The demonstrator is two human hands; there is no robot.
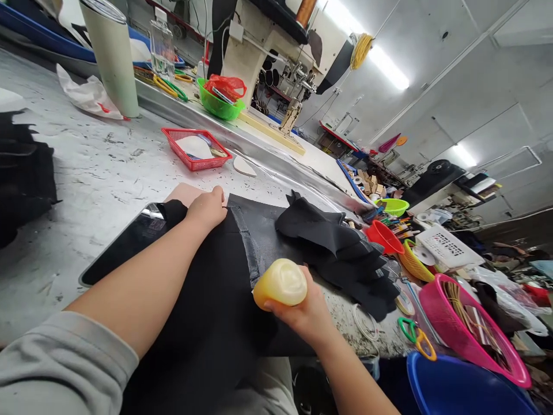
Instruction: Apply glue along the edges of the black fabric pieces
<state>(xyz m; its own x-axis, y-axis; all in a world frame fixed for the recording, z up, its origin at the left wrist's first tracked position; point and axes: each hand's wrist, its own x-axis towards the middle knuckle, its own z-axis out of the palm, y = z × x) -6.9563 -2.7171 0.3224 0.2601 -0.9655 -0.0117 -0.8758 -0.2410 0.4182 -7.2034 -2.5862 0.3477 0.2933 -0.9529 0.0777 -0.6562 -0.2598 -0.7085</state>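
My right hand is wrapped round a yellowish squeeze bottle, its round base facing me and its tip hidden below. The bottle is over a strip with a dull, greyish band along the edge of a black fabric piece. At the far end of that edge my left hand is closed, pinching the fabric; its fingertips are partly hidden. The fabric hangs over the table's front toward my lap. Under my left forearm lies a dark phone. A pile of black cut pieces is to the right.
Along the back of the worktable are a red basket, a pale tumbler and a green bowl beside a sewing machine. At right are scissors, a pink basket and a blue tub.
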